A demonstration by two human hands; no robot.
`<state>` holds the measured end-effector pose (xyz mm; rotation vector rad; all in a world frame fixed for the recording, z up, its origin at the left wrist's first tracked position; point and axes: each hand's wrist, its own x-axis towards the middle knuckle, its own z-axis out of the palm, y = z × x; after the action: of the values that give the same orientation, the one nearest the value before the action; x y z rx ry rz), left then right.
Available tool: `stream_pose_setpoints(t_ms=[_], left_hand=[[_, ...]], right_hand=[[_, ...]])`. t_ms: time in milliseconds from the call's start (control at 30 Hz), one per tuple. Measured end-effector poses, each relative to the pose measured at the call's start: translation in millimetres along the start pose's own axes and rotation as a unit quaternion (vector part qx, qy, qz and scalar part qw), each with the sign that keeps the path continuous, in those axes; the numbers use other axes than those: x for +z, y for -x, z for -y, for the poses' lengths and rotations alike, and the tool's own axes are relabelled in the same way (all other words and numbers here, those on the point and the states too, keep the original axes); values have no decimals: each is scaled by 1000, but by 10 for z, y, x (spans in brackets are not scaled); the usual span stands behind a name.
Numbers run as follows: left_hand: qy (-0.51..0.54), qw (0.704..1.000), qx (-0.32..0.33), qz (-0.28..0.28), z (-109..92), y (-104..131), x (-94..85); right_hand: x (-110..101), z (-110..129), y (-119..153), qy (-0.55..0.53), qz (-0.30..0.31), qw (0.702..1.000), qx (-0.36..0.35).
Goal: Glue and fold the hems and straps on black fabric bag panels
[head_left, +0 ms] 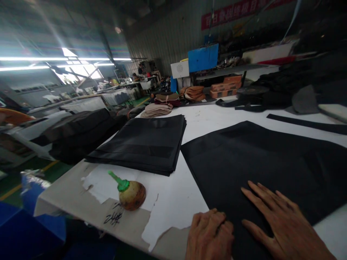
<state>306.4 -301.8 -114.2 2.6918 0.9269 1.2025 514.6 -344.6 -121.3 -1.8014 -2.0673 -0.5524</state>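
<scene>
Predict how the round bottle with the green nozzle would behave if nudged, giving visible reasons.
The round bottle would probably roll or rock, since its body is bulbous. Its green nozzle sticks out to one side, so it may swing round.

**Black Sheets Spread Over a Paper-Covered Table**

Torn white paper (pixel 176 195) covers much of the table (pixel 65 193). A stack of black sheets (pixel 143 142) lies by the left edge; a round bottle (pixel 132 195) rests nearer the front-left corner. A broad black sheet (pixel 244 159) reaches the near edge. Folded cloths (pixel 157 110) and orange-brown boxes (pixel 225 87) sit toward the far edge.
</scene>
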Motion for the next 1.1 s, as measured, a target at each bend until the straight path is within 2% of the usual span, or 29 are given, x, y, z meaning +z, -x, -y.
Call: stream_pose_setpoints(t_ms=[167, 300, 400, 500, 567, 667, 767, 933, 1033, 1100], left_hand=[[45, 998, -2, 36, 69, -29, -49], [24, 995, -25, 97, 172, -189, -244], [12, 989, -39, 143, 198, -306, -413], [28, 987, 19, 154, 154, -345, -493], [42, 979, 68, 186, 100, -331, -496], [51, 965, 104, 235, 34, -301, -465], [42, 966, 123, 223, 38, -305, -433], [10, 967, 217, 132, 186, -380, -353], [12, 963, 247, 107, 235, -424, -312], [31, 964, 225, 137, 212, -425, -338]], right_hand=[[14, 1, -9, -6, -2, 1000, 3], [18, 11, -23, -16, 26, 999, 27], [-87, 57, -71, -35, 68, 996, 54], [-211, 98, -140, -66, 113, 988, 82], [-255, 102, -175, -83, 131, 983, 96], [-274, 96, -196, -103, 144, 978, 111], [-299, 108, -200, -123, 157, 971, 131], [-311, 59, -206, -130, 154, 968, 149], [-305, -185, -196, -61, 111, 976, 175], [-343, -419, -160, -19, 78, 976, 202]])
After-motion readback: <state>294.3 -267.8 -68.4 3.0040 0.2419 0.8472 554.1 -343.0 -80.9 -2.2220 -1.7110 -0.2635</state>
